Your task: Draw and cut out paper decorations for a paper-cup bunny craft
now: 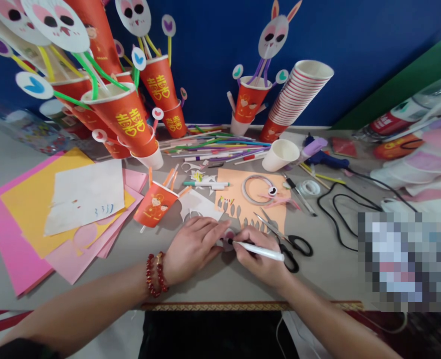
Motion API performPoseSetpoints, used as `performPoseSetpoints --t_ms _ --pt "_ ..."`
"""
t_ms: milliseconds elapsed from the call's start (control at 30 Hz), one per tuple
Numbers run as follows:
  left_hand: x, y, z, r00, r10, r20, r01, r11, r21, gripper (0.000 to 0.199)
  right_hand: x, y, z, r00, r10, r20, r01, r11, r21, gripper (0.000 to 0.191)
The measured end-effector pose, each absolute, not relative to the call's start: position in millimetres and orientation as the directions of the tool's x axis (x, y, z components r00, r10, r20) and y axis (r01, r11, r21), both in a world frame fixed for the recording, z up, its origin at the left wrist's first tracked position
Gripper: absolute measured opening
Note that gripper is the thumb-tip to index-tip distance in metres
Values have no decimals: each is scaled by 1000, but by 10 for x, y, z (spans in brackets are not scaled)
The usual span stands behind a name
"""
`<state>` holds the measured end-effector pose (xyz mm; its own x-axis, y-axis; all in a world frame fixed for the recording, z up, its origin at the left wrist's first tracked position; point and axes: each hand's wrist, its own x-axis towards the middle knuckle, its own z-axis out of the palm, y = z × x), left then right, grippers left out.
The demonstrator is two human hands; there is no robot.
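Near side of the tabletop (205, 286): L hand (190, 247), bead bracelets (156, 275) at wrist, lies w/ fingers extended against a small paper oval (228, 233); can't tell if they pinch it. R hand (260, 259) has fingers closed round a white marker (263, 251), dark tip at the oval, which sits btwn both hands. Just R of it: black-handled scissors (282, 237). Farther: peach sheet (231, 182) w/ cutouts, mid; tilted red cup (155, 204) w/ straws, L. Beyond: white cup (280, 155), stick pile (220, 144), cup stack (301, 94), blue wall (213, 60).
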<state>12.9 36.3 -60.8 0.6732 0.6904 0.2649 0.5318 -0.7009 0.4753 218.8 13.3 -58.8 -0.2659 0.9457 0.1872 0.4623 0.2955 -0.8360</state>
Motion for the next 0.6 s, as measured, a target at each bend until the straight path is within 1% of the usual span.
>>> performPoseSetpoints --t_ms 433,600 --pt "132 370 -610 681 683 264 524 -706 475 47 2190 134 -602 -250 949 193 490 296 -820 10" --pt "125 369 -602 681 683 265 526 -707 472 48 2188 134 -592 -268 945 187 474 298 -829 10"
